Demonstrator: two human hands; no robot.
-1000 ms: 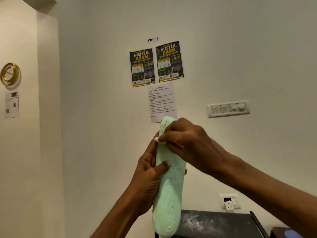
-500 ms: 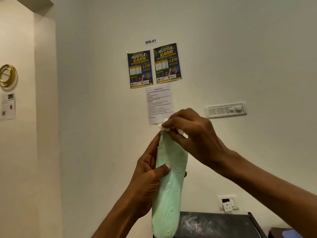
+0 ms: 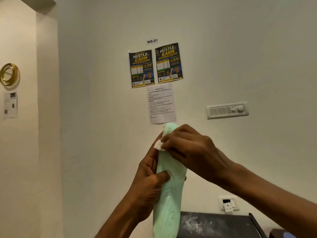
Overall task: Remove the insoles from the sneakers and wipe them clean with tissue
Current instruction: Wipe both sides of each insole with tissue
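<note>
The insole is held upright in front of the wall, its lower end seen beside the left edge of the dark table. It is clasped at mid-length by the left grip, with the thumb laid across its moulded face. A white tissue is pinched in the right grip and pressed against the insole just below its upper tip.
</note>
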